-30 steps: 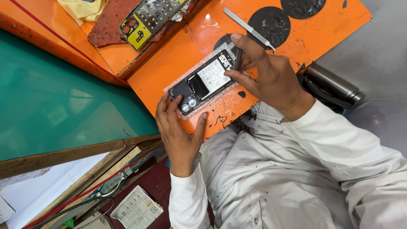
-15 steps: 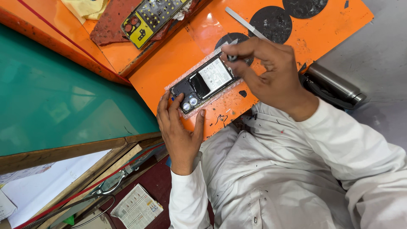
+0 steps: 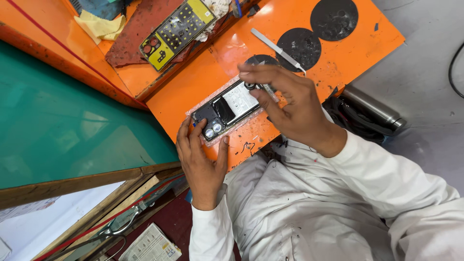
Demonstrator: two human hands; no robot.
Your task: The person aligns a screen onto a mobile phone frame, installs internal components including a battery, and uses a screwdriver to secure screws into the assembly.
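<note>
Holding the open phone (image 3: pixel 226 109) flat on the orange bench (image 3: pixel 203 87), my left hand (image 3: pixel 200 152) has its fingers spread along the phone's near end. My right hand (image 3: pixel 290 104) pinches a thin metal tool (image 3: pixel 261 87) at the far end. If I push too hard, the tip could slip and scratch the little parts inside. If my left fingers let go, the phone could slide off the edge onto my lap.
</note>
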